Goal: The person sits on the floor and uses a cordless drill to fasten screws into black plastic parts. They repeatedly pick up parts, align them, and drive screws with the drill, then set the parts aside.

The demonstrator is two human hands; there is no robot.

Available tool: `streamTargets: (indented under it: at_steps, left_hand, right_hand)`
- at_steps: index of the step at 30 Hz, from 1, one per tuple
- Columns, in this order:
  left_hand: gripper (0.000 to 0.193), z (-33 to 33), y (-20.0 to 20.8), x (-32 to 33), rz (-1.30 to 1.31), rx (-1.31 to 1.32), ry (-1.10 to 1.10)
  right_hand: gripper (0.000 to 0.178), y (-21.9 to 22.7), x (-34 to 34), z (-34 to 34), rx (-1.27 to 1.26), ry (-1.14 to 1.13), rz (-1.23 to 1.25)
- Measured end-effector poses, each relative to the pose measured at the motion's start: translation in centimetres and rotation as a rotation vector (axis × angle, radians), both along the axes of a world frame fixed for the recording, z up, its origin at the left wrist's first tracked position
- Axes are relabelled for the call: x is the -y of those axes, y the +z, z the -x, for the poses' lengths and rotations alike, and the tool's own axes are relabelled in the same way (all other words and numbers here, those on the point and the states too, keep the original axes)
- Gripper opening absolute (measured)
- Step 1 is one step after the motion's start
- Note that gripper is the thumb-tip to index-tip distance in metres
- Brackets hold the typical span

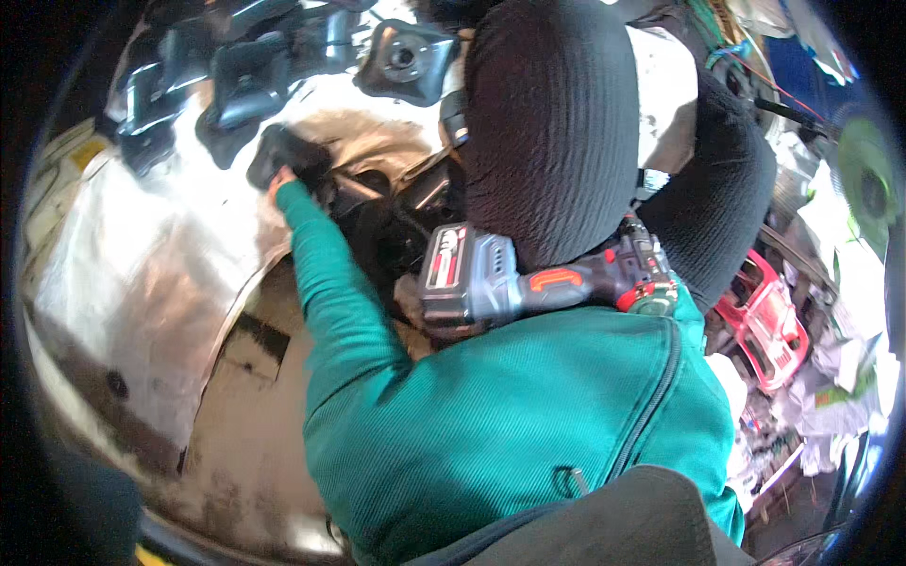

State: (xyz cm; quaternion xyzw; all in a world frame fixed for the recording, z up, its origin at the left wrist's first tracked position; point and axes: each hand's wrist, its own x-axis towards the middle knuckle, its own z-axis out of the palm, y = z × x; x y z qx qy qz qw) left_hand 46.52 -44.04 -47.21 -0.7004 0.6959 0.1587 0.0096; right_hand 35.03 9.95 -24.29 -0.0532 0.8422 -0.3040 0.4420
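Note:
My left arm, in a teal sleeve, stretches to the upper left. My left hand is closed on the near edge of a black, square-cornered moulded part; most of the fingers are hidden under or behind it. Several like black parts lie beyond, one with a round hub facing up. Across my lap lies a cordless drill, grey and black with red accents, its battery pack toward the left. My right hand does not show; only a bit of teal sleeve appears beyond the drill's right end.
A pale sheet spreads under the parts at left. More dark parts sit in shadow left of my black-clad knees. At right are a red plastic frame and a heap of crumpled wrappings.

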Motion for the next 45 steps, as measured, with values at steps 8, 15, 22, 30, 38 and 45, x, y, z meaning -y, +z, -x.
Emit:
streamTargets:
  at_steps: [8,15,22,30,38,45]
  left_hand:
    - [0.016,16.3,19.8,-9.9,-0.36,-1.109,-0.109]
    - [0.021,30.9,44.4,-22.2,0.214,-1.241,-1.18]
    - [0.031,39.5,38.8,-42.0,0.047,-0.571,-1.957]
    - [0.032,37.2,30.5,-45.7,-0.048,0.025,-2.021]
    - [0.021,37.6,27.6,-43.9,-0.077,-0.547,-2.072]
    - [0.024,38.3,27.1,-43.1,-0.21,-0.535,-2.006]
  right_hand:
    - [0.043,12.3,-25.2,-5.6,-0.305,-0.433,-0.446]
    - [0.043,21.3,-40.1,-8.6,-0.628,-0.6,-0.83]
    - [0.043,24.7,-47.8,-13.7,-0.425,-0.693,-1.054]
    - [0.042,24.2,-47.9,-17.8,-0.155,-0.714,-1.108]
    - [0.042,25.9,-47.3,-18.2,-0.023,-0.705,-1.136]
    - [0.044,24.1,-46.2,-21.2,-0.065,-0.727,-1.169]
